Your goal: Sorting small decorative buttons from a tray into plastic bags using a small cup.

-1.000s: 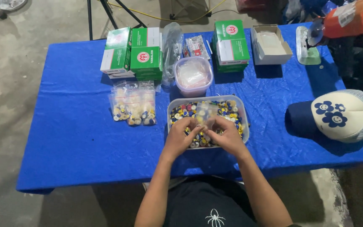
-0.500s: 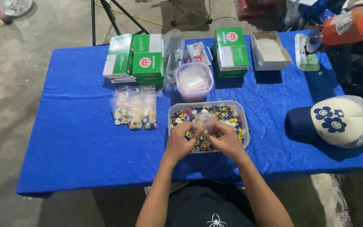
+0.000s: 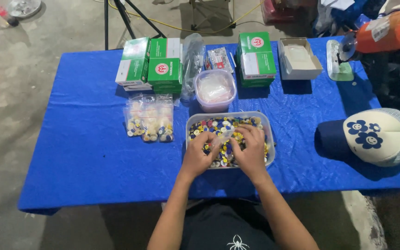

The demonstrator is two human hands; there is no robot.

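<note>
1. Left hand (image 3: 199, 155) and right hand (image 3: 251, 150) close together, both pinching small clear bag (image 3: 223, 135).
2. Bag over clear tub of coloured buttons (image 3: 261, 121), centre frame.
3. Filled bags (image 3: 150, 121) left of tub, on blue table (image 3: 84, 139).

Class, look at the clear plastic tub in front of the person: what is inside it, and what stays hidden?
The clear tub holds a heap of small multicoloured pieces. The left hand and right hand reach in, pinching a small clear bag. The pieces beneath the hands and the tub's bottom are covered.
</note>
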